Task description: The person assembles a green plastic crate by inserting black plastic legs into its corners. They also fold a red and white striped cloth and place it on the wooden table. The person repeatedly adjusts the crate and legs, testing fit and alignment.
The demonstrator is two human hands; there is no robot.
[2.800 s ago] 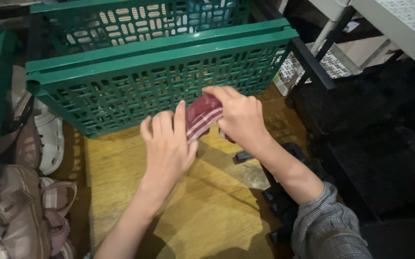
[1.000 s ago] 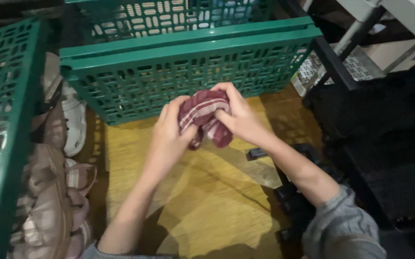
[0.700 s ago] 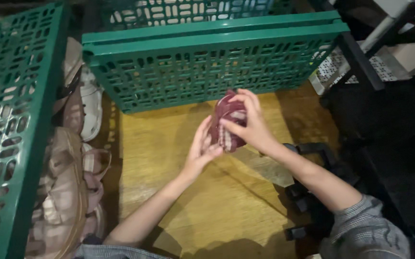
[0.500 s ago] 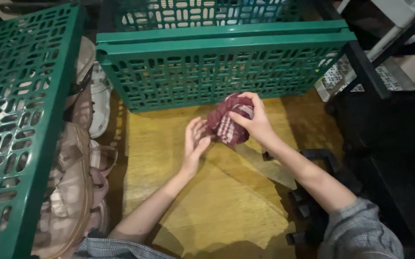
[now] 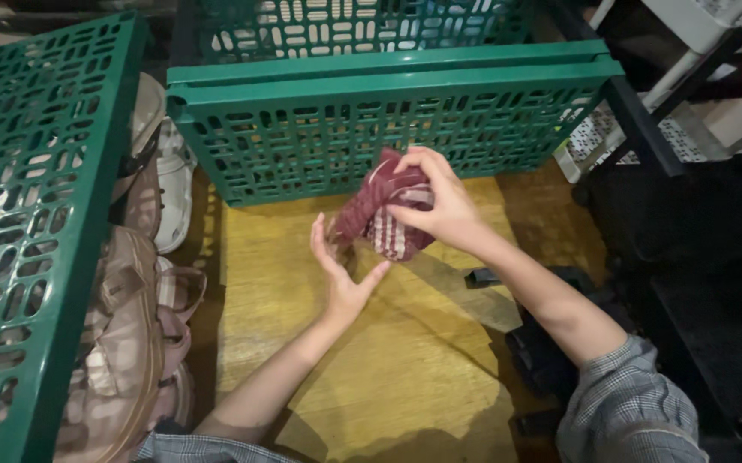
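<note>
My right hand (image 5: 439,201) grips a bunched dark red cloth with white stripes (image 5: 384,214), holding it up just in front of the green plastic crate (image 5: 388,120). My left hand (image 5: 341,270) is below and to the left of the cloth, palm up with fingers spread, its fingertips close to the cloth's lower left end. Both hands hover over a yellow-brown wooden surface (image 5: 345,360). My sleeves are grey checked fabric.
A second green lattice crate (image 5: 28,231) stands on the left. Between the crates lie pale pink and white shoes (image 5: 144,283). Dark objects (image 5: 542,351) sit at the right edge of the wooden surface, with a black frame and white shelving beyond.
The cloth went from flat between both hands to bunched in my right hand. My left hand has let go and opened below it. The view has shifted so the left crate shows more.
</note>
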